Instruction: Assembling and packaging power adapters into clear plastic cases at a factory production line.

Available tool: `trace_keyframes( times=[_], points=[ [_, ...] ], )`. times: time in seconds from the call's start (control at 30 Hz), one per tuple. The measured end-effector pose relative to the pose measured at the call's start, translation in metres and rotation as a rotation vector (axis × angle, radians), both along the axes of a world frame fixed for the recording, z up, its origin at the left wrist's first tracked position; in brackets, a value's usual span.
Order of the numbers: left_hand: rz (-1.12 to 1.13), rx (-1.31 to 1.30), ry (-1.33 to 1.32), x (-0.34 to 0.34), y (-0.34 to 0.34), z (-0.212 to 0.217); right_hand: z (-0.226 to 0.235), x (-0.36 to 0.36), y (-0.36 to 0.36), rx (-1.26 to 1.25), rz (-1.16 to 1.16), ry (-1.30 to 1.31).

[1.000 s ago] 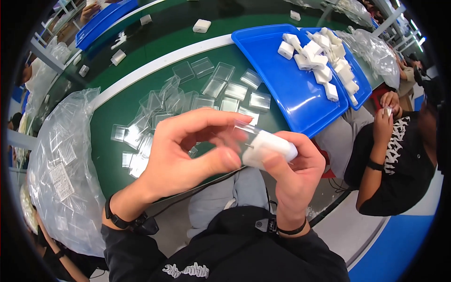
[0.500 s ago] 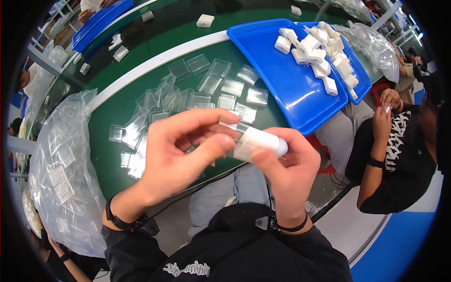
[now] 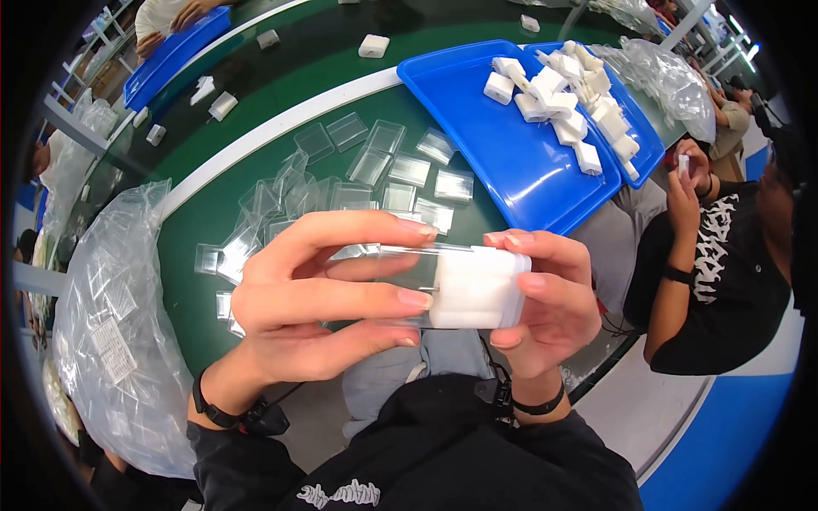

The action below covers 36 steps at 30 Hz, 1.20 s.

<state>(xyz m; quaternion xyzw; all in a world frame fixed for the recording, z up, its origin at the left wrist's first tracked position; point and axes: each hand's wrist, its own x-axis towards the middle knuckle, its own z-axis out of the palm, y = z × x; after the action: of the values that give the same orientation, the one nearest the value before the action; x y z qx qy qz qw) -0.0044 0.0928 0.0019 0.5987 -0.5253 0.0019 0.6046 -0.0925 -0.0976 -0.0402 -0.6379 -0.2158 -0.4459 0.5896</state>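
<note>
In front of my chest my two hands hold a white plug-like block point(image 3: 477, 289) with a thin metal prong at its left end. My left hand point(image 3: 298, 298) grips a clear plastic cover point(image 3: 405, 271) between thumb and fingers. The cover lies level and reaches over the block's left end; how far it goes over the block I cannot tell. My right hand point(image 3: 558, 298) pinches the block's right end, where a translucent cap point(image 3: 516, 291) sits. Beyond my hands, many similar clear covers point(image 3: 409, 170) are scattered on the green table point(image 3: 200, 183).
A blue tray point(image 3: 477, 128) with several white blocks point(image 3: 562, 104) stands at the far right. A large clear plastic bag point(image 3: 119, 281) lies on the left. Past a white rail point(image 3: 281, 115), loose white pieces point(image 3: 373, 46) rest on a green surface. A co-worker point(image 3: 716, 281) sits at the right.
The clear cover has come over the block's left end. The block has turned level and broad side toward me, and my left fingers have spread along the cover.
</note>
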Motion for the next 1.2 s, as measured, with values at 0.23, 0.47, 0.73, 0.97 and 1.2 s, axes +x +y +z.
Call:
trace_keyframes(
  times=[0.23, 0.47, 0.73, 0.97, 1.2],
  points=[
    [-0.051, 0.003, 0.048, 0.003, 0.0, -0.003, 0.008, 0.002, 0.001, 0.075, 0.013, -0.017],
    [-0.038, -0.072, 0.13, -0.002, -0.006, -0.012, 0.022, 0.002, 0.002, -0.164, -0.031, 0.185],
    [0.014, -0.299, 0.789, -0.016, -0.013, -0.017, 0.0, 0.012, 0.023, 0.33, 0.295, 0.325],
    [0.115, 0.028, 0.226, -0.021, -0.007, -0.015, 0.009, 0.005, 0.036, 0.444, 0.292, 0.506],
    [0.195, 0.067, 0.108, -0.004, -0.007, 0.002, 0.024, -0.001, 0.017, 0.456, 0.592, 0.619]
  ],
)
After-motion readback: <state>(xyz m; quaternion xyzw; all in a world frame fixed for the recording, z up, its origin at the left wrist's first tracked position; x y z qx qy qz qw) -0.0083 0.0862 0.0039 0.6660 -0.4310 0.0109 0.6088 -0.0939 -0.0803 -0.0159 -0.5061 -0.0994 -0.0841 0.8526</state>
